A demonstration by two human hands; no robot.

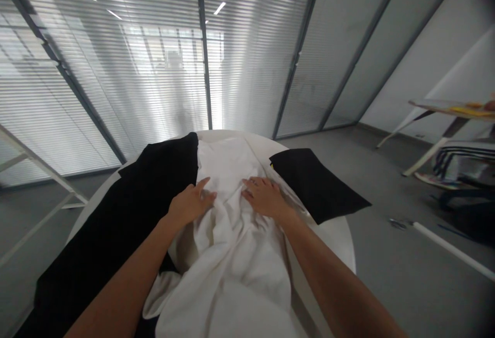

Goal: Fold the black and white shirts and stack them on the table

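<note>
A crumpled white garment (228, 255) lies across a round white table (340, 240), running from its far side toward me. My left hand (190, 203) rests on the garment's left part, fingers curled and pinching a fold of the cloth. My right hand (262, 196) lies flat on the garment just to the right, fingers stretched toward the left hand. A large black garment (127, 214) is spread over the table's left half, partly under the white one. A folded black cloth (317, 183) sits on the table's right side, hanging past the rim.
Glass walls with closed blinds (154, 70) stand behind the table. White table legs (34, 173) rise at the left. At the right is another table (452, 108) with striped items beneath it. A white rod (452, 248) lies on the grey floor.
</note>
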